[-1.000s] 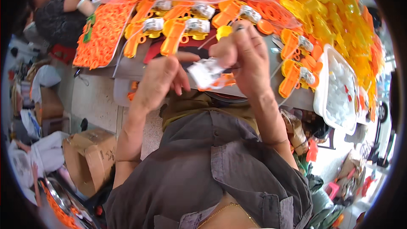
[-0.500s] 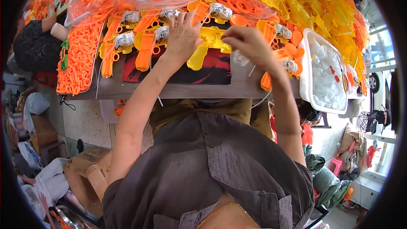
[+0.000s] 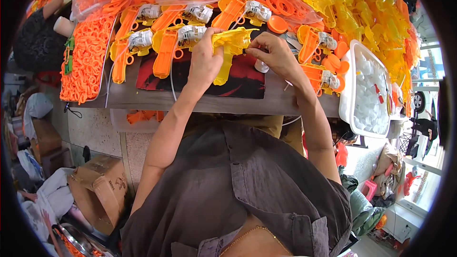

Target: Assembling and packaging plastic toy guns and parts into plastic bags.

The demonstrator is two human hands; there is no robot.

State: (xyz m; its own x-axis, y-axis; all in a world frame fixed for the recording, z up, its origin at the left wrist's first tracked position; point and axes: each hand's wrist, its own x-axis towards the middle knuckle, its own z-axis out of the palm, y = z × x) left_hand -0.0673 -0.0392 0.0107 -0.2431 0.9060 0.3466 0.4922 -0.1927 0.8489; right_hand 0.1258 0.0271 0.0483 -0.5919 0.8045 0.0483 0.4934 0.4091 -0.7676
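A yellow toy gun shell half (image 3: 231,43) is gripped in my left hand (image 3: 205,64), lifted and tilted over a black-and-red mat (image 3: 190,84). My right hand (image 3: 277,56) is closed in a pinch at the shell's right end. A small dark spot shows at its fingertips, too small to name. Below that hand, a whitish translucent cylindrical part (image 3: 261,66) stands at the mat's right edge. Left of my left hand lie several toy gun halves with orange grips (image 3: 164,53), white motor-like cylinders (image 3: 192,33) and thin tubes.
A tray of small orange rings (image 3: 83,64) stands left. On the right are orange discs (image 3: 277,24), more gun halves (image 3: 310,43) and a white bin (image 3: 350,109) of translucent parts. Yellow shells (image 3: 352,4) are heaped behind. A person's arm (image 3: 53,5) shows far left.
My left hand has gone from resting on the flat yellow shell to gripping it, and the shell is now raised and tipped. My right hand stays close to its right end.
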